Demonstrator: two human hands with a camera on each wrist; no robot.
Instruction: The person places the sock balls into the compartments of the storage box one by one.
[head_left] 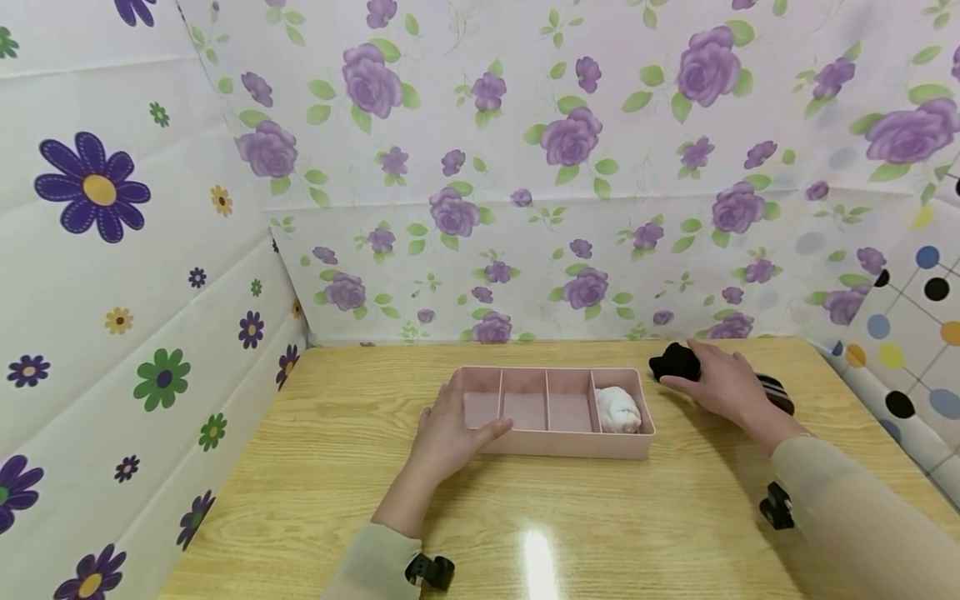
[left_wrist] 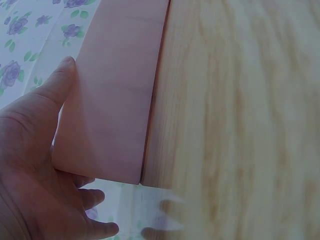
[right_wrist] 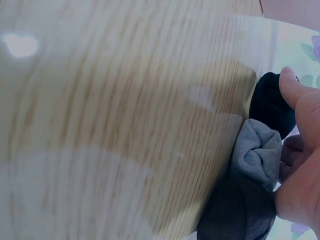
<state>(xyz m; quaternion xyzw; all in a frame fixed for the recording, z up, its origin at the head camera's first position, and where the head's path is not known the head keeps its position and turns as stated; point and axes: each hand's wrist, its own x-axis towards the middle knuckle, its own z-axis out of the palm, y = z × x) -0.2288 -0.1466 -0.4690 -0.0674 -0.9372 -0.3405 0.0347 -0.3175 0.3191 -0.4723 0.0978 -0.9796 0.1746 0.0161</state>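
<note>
Pinch by right hand (head_left: 722, 385) on black rolled sock (head_left: 675, 364); loose-fingered left hand (head_left: 444, 433) against four-compartment organizer (head_left: 566, 444), presumably for steadying.

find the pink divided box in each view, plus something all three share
Head: pink box at lower middle.
Left wrist: pink box, one long side, upper left of centre.
Right wrist: only a bit of pink box, top right corner.
Shared landmark: wooden tabletop.

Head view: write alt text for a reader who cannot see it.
A person's right hand holds a black cloth bundle at a wooden table, while the left hand touches the left end of a pink four-compartment tray. A white cloth bundle sits in the tray's rightmost compartment.
</note>
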